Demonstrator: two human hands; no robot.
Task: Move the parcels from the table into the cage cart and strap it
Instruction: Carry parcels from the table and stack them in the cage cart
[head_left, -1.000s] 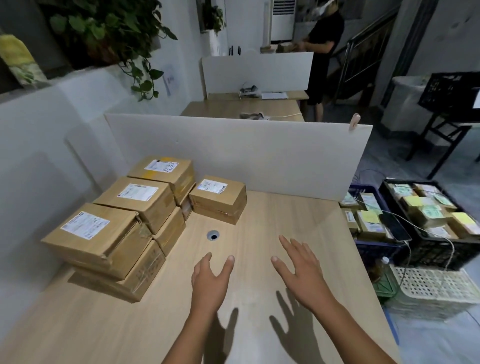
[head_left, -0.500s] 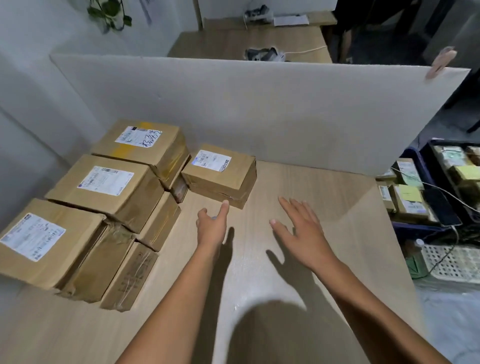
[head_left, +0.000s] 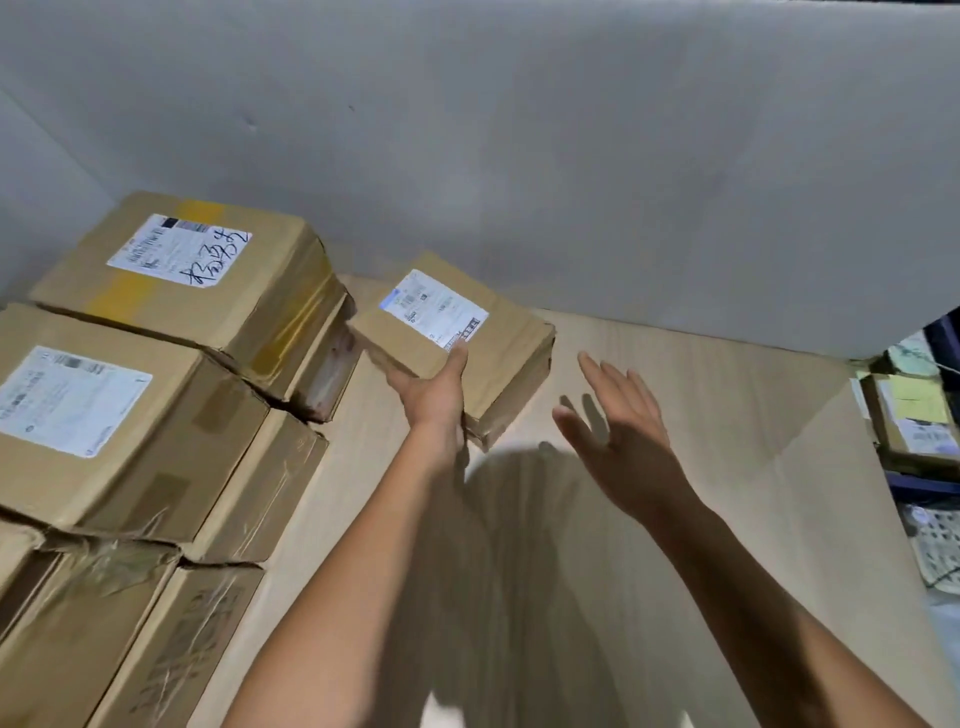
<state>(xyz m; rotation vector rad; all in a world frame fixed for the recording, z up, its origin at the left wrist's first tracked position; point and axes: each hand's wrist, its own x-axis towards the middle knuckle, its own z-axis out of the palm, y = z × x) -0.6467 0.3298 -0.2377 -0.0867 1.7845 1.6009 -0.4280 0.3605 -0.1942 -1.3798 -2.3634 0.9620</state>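
Observation:
A small brown parcel (head_left: 498, 338) with a white label lies on the wooden table (head_left: 675, 467) near the white divider. My left hand (head_left: 431, 395) grips its near left edge, thumb on top by the label, fingers under the side. My right hand (head_left: 618, 436) hovers open just right of that parcel, fingers spread, touching nothing. At the left stands a stack of larger brown parcels (head_left: 171, 275), several boxes in two layers, each top box (head_left: 98, 415) labelled.
A white divider board (head_left: 519, 156) stands along the table's far edge. Past the table's right edge lie crates with small labelled packages (head_left: 914, 410) and a white basket (head_left: 940, 540) on the floor.
I have leaned in closer. My left hand reached forward and took hold of the small parcel's edge. My right hand moved forward beside the parcel.

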